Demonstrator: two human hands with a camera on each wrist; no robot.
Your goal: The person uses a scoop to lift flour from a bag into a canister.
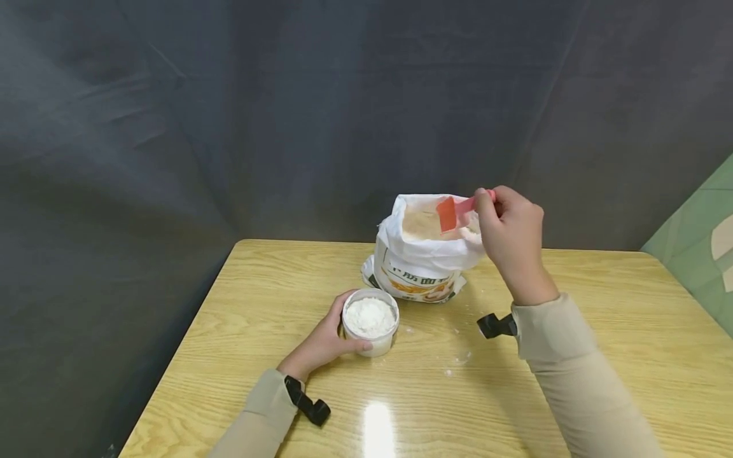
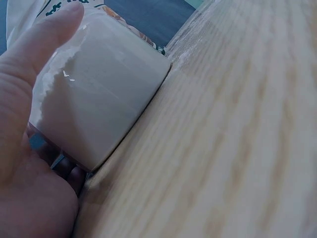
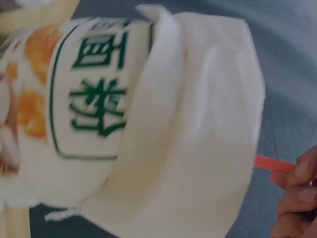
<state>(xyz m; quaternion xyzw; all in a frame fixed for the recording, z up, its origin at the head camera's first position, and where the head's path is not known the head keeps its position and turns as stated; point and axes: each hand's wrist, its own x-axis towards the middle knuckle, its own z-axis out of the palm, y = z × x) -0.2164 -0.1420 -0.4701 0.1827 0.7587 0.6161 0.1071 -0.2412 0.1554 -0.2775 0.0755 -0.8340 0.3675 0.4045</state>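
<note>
A round plastic tub [image 1: 371,318] of white flour stands on the table, and my left hand [image 1: 329,337] grips its left side, thumb across the front. In the left wrist view the tub [image 2: 109,84] shows white through its clear wall, its base at the tabletop. My right hand [image 1: 512,232] holds a red scoop [image 1: 449,215] by its handle over the mouth of the white flour bag [image 1: 420,254]. That bag is upright with its rim folded outward. From the right wrist the bag [image 3: 198,109] hides the scoop's head; only the red handle [image 3: 272,162] and fingers show.
Light wood table [image 1: 240,318] with small flour spills [image 1: 458,362] right of the tub. A dark curtain [image 1: 366,114] hangs behind the table's back edge. Black camera mounts sit on both wrists. A green patterned surface [image 1: 701,242] lies at the far right.
</note>
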